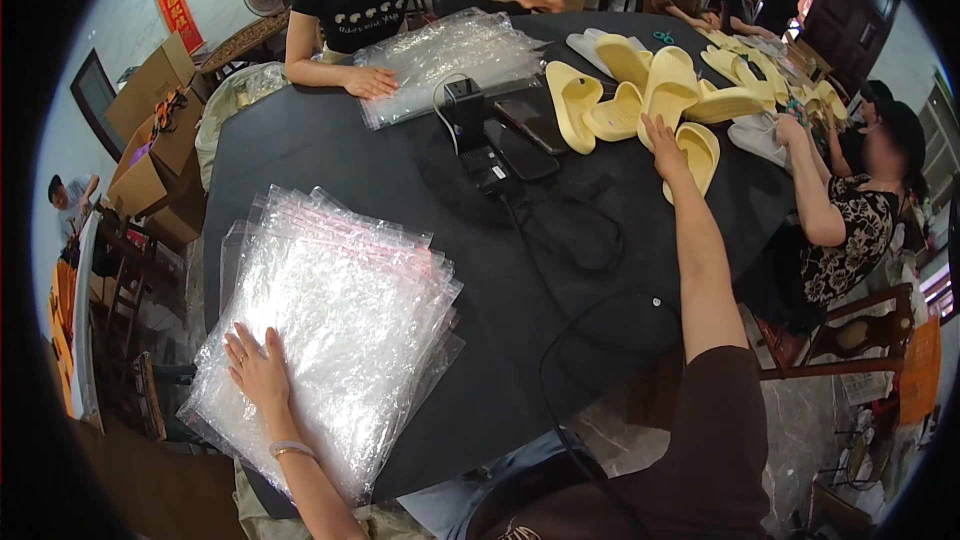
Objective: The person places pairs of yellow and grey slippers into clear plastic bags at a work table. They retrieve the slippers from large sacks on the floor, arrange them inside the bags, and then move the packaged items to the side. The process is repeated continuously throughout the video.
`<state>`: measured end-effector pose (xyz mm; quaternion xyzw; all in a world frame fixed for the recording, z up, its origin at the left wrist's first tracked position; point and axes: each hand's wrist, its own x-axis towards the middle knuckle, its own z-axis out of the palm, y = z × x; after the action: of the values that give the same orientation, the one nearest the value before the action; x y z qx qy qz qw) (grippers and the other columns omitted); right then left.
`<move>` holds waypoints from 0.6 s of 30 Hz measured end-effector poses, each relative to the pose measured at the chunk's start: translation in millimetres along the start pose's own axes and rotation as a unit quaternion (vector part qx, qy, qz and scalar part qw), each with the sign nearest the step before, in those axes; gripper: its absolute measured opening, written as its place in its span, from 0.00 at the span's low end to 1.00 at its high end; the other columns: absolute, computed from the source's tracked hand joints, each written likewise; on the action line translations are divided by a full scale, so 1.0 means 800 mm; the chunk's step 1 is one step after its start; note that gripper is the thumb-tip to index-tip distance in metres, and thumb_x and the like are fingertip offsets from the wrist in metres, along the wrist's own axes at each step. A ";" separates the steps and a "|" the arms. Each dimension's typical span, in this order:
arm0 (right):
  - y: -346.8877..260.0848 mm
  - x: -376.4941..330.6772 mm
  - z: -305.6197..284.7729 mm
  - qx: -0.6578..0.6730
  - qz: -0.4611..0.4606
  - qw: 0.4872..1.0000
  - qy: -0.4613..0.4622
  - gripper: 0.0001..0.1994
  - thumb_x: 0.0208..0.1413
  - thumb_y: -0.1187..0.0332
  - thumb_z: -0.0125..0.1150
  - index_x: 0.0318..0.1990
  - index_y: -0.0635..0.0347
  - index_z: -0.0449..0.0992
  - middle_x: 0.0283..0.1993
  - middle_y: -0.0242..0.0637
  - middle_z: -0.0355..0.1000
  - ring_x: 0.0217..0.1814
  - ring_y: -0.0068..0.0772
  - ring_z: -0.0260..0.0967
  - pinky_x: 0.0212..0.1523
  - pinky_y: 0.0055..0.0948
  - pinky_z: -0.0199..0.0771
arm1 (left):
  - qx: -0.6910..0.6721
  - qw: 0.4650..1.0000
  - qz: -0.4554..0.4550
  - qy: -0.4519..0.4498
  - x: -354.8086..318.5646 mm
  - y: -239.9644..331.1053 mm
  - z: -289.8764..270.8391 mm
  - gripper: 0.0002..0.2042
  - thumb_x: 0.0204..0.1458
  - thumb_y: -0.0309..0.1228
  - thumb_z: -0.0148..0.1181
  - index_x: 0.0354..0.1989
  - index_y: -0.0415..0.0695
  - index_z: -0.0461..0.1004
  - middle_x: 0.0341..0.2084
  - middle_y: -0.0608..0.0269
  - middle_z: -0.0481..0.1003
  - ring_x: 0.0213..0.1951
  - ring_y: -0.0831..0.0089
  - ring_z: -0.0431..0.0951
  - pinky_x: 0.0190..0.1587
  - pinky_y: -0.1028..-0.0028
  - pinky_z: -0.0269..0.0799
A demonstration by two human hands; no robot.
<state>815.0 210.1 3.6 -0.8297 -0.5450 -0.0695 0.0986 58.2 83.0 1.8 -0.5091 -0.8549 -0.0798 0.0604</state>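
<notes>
My left hand (pixel 258 372) lies flat, fingers spread, on a fanned stack of clear plastic bags (pixel 340 340) with pinkish edges. At the end of my outstretched right arm, my right hand (pixel 664 152) touches the pile of yellow slippers; its fingers are extended and not wrapped round anything. Just beyond its fingertips is one yellow slipper (pixel 672 82), and beside the hand on the right lies another yellow slipper (pixel 700 162). More yellow slippers (pixel 573 105) and a pale grey slipper (pixel 758 138) are grouped around them.
A black power strip (pixel 487 168) with a trailing cable and two dark phones (pixel 530 125) occupy the table's middle. Across the table (pixel 480 280), a person rests a hand on another stack of clear bags (pixel 450 65). On the right, a seated person (pixel 855 195) handles slippers.
</notes>
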 end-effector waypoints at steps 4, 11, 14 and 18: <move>-0.047 0.013 -0.003 -0.044 0.131 0.990 0.037 0.35 0.57 0.77 0.47 0.69 0.32 0.48 0.73 0.43 0.42 0.72 0.46 0.44 0.64 0.65 0.46 | -0.008 1.000 -0.003 0.001 -0.001 0.002 -0.003 0.36 0.58 0.59 0.38 0.69 0.50 0.48 0.69 0.54 0.46 0.70 0.60 0.42 0.68 0.57 0.38; -0.182 -0.054 -0.042 0.104 -0.360 0.888 0.267 0.18 0.52 0.72 0.52 0.52 0.57 0.70 0.56 0.38 0.66 0.58 0.40 0.64 0.56 0.52 0.60 | -0.003 1.000 -0.002 0.000 -0.003 0.001 -0.005 0.36 0.58 0.59 0.38 0.69 0.49 0.48 0.69 0.53 0.47 0.70 0.60 0.43 0.69 0.58 0.37; -0.181 -0.044 -0.020 0.024 -0.338 0.920 0.198 0.19 0.52 0.71 0.52 0.54 0.51 0.70 0.61 0.33 0.64 0.63 0.37 0.61 0.60 0.54 0.58 | -0.010 1.000 0.001 -0.003 -0.007 0.001 -0.006 0.36 0.57 0.59 0.38 0.69 0.49 0.48 0.69 0.53 0.47 0.70 0.60 0.43 0.69 0.58 0.37; -0.122 -0.011 0.020 -0.125 -0.295 0.932 0.169 0.21 0.53 0.74 0.47 0.55 0.49 0.70 0.68 0.23 0.55 0.70 0.22 0.51 0.64 0.53 0.53 | -0.006 1.000 -0.010 -0.005 -0.005 -0.006 -0.008 0.36 0.57 0.59 0.39 0.69 0.49 0.49 0.69 0.53 0.47 0.70 0.60 0.42 0.69 0.59 0.37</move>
<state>722.0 243.8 -4.9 -0.6135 -0.7272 -0.3019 0.0598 56.5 75.8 7.3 -0.5009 -0.8600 -0.0826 0.0524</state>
